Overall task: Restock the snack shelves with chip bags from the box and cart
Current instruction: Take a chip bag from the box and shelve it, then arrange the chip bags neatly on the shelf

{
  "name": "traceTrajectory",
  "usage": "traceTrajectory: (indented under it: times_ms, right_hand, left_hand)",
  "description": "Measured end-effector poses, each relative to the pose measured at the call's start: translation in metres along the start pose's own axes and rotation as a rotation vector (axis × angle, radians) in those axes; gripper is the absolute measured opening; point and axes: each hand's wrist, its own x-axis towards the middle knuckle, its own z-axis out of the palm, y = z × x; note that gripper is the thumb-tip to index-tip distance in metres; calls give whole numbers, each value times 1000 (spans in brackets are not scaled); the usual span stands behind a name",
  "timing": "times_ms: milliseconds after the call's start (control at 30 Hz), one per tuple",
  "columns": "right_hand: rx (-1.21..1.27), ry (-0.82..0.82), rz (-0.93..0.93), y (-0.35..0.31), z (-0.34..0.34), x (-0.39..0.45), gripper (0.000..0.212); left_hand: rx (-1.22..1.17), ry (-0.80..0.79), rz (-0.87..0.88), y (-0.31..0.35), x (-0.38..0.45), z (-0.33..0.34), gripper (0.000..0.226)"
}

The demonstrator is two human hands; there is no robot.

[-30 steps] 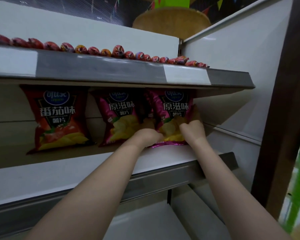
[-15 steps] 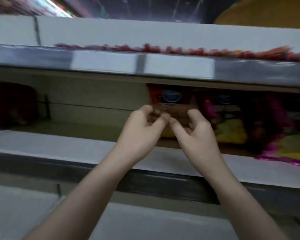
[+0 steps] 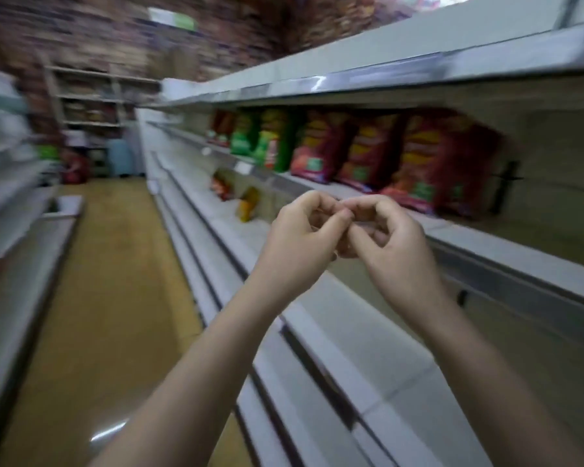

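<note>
Left hand (image 3: 304,237) and right hand (image 3: 390,244) meet at frame centre, fingers curled, holding nothing; red chip bags (image 3: 415,163) stand on the shelf (image 3: 506,244) upper right, nearer the right hand.

Two bare forearms are observed, uncovered from wrist to the frame's lower edge. The left hand (image 3: 304,241) and right hand (image 3: 393,242) are bare. Finer detail is lost to motion blur.

- Shelves (image 3: 486,254) run along the right; the aisle floor (image 3: 108,281) lies left.
- Chip bags (image 3: 368,153) stand in a row on one shelf (more bags lower down).
- Both hands, left hand (image 3: 304,241) and right hand (image 3: 388,244), meet before the shelves.
</note>
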Motion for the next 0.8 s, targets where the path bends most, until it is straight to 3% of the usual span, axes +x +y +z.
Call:
traceTrajectory:
  times_ms: [400, 667, 800]
  right_hand:
    - [468, -677, -6, 17, 300, 65, 17]
    - [684, -1210, -33, 1, 445, 60, 14]
    - [656, -1493, -232, -8, 488, 52, 14]
  left_hand:
    - [262, 693, -266, -76, -25, -237, 13]
    - [392, 1250, -382, -100, -59, -311, 11]
    - [527, 1423, -534, -106, -85, -327, 14]
